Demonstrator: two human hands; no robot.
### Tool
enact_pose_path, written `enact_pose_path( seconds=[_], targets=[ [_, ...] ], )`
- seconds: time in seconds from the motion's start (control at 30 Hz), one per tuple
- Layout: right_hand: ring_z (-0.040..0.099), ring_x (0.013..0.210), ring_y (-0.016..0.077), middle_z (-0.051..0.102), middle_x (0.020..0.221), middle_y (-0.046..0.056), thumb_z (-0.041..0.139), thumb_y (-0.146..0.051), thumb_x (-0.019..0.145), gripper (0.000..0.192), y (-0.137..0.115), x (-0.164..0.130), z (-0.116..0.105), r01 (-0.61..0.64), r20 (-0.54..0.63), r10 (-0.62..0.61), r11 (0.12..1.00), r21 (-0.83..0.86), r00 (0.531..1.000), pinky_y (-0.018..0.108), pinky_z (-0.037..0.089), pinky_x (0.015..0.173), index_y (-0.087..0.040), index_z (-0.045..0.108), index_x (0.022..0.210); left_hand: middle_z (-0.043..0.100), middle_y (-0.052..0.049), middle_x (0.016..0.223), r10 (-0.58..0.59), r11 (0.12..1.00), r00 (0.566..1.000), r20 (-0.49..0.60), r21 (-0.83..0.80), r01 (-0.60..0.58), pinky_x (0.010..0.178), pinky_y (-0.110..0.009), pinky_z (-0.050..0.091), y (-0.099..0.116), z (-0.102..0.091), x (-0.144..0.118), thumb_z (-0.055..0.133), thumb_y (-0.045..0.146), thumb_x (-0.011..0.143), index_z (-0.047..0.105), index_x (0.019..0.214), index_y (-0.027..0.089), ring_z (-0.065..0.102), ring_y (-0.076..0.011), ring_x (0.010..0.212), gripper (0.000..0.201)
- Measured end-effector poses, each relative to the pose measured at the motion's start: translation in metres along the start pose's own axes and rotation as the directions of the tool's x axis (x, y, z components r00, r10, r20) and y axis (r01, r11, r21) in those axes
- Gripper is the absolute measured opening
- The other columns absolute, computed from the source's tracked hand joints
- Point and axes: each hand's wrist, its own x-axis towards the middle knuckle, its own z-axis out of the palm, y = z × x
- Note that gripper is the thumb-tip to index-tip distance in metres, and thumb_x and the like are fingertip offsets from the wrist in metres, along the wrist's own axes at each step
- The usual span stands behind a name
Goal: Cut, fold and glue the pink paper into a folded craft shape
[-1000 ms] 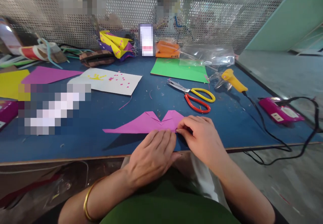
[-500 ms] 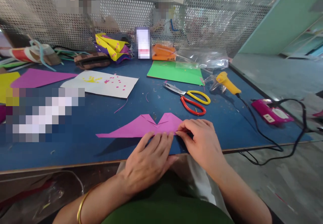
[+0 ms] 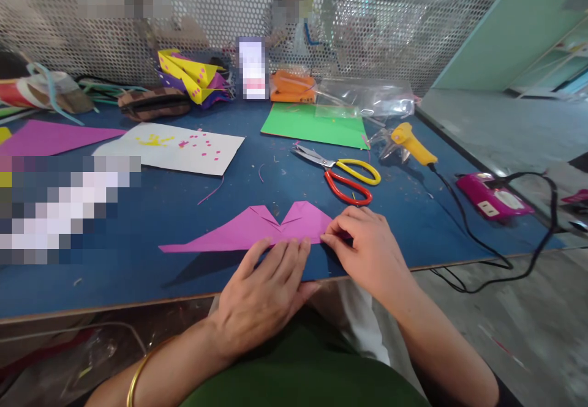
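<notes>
A folded pink paper lies on the blue table near its front edge, with a long point reaching left and two folded flaps meeting in a notch at the top. My left hand lies flat with fingers spread on the paper's lower edge. My right hand pinches the paper's right end between thumb and fingertips. A gold bangle circles my left wrist.
Scissors with yellow and red handles lie just beyond the paper. A yellow glue gun with a black cord, a green sheet, a white sheet with pink dots, a pink box and paper crafts sit around. A mesh screen stands behind.
The view has drifted so the table's things sit further left. My left fingers have spread out along the paper's edge. My right hand keeps its pinch on the right end.
</notes>
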Motion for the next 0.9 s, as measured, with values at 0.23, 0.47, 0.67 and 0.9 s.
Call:
enact_pose_path(
  seconds=[0.23,0.47,0.67,0.9],
  targets=[
    [0.057,0.08,0.0205,0.063,0.078,-0.001,0.071,-0.011,0.082,0.019,-0.002,0.002,-0.002,0.045,0.04,-0.043,0.998,-0.049,0.998,0.036,0.035,0.076,-0.021,0.058,0.072,0.075,-0.009,0.115,-0.012,0.999,1.0,0.002,-0.032,0.012,0.104,-0.039,0.036,0.0,-0.001,-0.001,0.044,0.038,0.104,0.065,0.126,0.008,0.067,-0.0202,0.099,0.043],
    [0.056,0.079,0.0199,0.062,0.077,-0.001,0.069,-0.011,0.083,0.019,-0.002,0.001,0.0,0.058,0.019,-0.057,0.997,-0.057,0.998,0.035,0.035,0.076,-0.021,0.056,0.071,0.071,-0.012,0.121,0.032,0.998,0.998,0.059,-0.048,-0.029,0.111,-0.041,0.035,0.007,0.002,0.004,0.049,0.042,0.101,0.061,0.13,0.006,0.063,-0.0241,0.11,0.048],
    [0.058,0.081,0.0196,0.063,0.078,-0.001,0.07,-0.016,0.085,0.019,0.003,-0.002,0.001,0.053,-0.007,-0.053,0.999,-0.005,0.999,0.037,0.036,0.08,-0.022,0.057,0.072,0.069,-0.02,0.119,0.131,0.991,0.984,0.118,-0.005,-0.131,0.091,-0.04,0.05,0.008,0.007,0.011,0.05,0.04,0.099,0.06,0.126,-0.003,0.063,-0.0288,0.103,0.051],
    [0.059,0.08,0.0194,0.065,0.08,-0.001,0.067,-0.015,0.087,0.014,0.016,-0.01,-0.002,0.013,-0.084,0.003,0.982,0.188,0.996,0.038,0.042,0.082,-0.023,0.064,0.076,0.069,-0.019,0.118,0.16,0.985,0.977,0.138,0.047,-0.168,0.089,-0.039,0.052,0.007,0.008,0.011,0.047,0.041,0.1,0.058,0.129,-0.003,0.063,-0.0284,0.102,0.053]
  ],
)
